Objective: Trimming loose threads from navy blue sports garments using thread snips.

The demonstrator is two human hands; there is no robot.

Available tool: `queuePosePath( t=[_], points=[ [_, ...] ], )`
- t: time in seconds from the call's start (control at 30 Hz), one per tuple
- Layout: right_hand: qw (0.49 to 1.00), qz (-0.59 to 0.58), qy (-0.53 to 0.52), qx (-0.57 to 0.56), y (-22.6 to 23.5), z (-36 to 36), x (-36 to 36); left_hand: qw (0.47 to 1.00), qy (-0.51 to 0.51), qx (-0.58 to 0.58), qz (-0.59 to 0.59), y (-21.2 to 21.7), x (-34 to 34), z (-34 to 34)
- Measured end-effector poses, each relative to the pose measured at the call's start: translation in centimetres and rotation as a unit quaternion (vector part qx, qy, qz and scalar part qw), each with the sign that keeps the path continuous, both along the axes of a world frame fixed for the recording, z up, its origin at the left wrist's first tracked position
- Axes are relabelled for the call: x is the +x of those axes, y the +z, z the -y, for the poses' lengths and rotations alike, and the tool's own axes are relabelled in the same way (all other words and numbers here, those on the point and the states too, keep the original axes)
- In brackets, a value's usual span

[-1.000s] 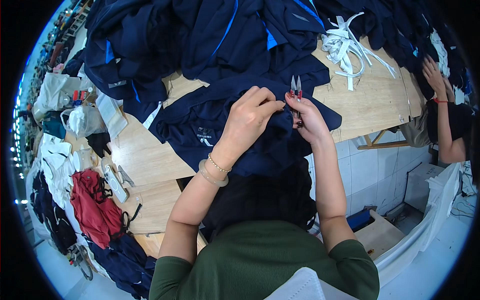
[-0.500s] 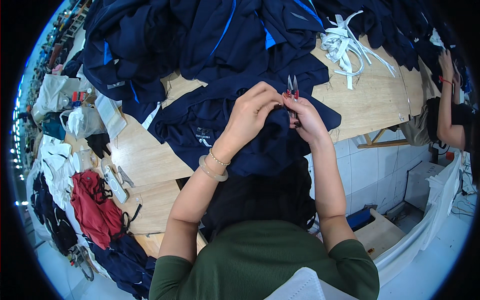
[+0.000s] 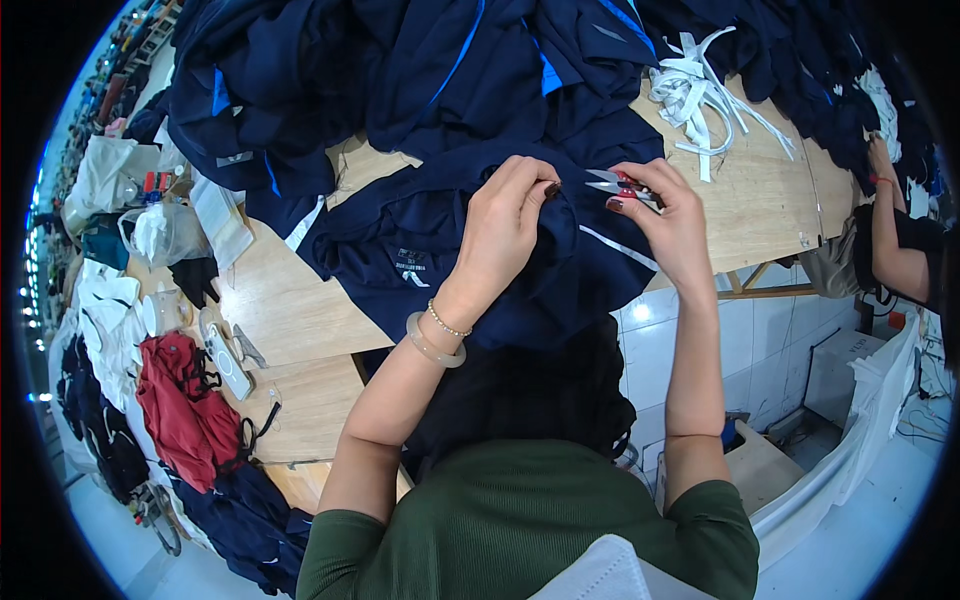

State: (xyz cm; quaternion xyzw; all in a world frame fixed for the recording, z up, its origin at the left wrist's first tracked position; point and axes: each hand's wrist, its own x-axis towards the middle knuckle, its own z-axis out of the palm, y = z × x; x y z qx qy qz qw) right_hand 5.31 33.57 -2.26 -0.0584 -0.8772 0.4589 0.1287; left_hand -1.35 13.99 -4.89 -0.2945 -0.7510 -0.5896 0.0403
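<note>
Head view: a wooden worktop (image 3: pixel 300 310) beside white tiled wall is heaped with navy clothing. At twelve o'clock, a navy garment (image 3: pixel 480 250) is pinched by the left hand (image 3: pixel 505 225); small thread snips (image 3: pixel 625 187) are gripped by the right hand (image 3: pixel 670 225).

Looking steeply down from head height, facing forward over the wooden table (image 3: pixel 300 310), sitting close above the hands; fisheye bending edges.

Garment (image 3: pixel 450 250) on table (image 3: pixel 290 310), strips (image 3: pixel 700 90) R.
</note>
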Motion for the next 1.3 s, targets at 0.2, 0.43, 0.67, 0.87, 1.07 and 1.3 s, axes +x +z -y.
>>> queuePosePath(
  t=[0.2,0.43,0.67,0.87,1.07,1.3],
  points=[
    [0.971,0.030,0.065,0.229,3.9,0.4,-1.3,0.999,0.009,-0.039,0.026,0.1,0.1,0.1],
    [0.931,0.025,0.111,0.347,5.1,1.7,-2.2,0.998,0.020,-0.054,-0.021,0.5,0.0,0.1],
    [0.919,0.020,0.125,0.374,5.3,2.5,-2.6,0.997,0.018,-0.062,-0.053,0.8,-0.3,0.0],
    [0.891,-0.022,0.142,0.432,5.4,2.6,-2.8,0.996,0.020,-0.052,-0.069,0.8,-0.5,-0.1],
    [0.892,-0.028,0.123,0.433,5.4,2.6,-2.7,0.997,0.028,-0.050,-0.056,1.2,-0.5,-0.2],
    [0.914,-0.020,0.104,0.392,5.7,2.5,-2.8,0.997,0.039,-0.025,-0.058,1.3,-0.5,-0.2]
  ],
)
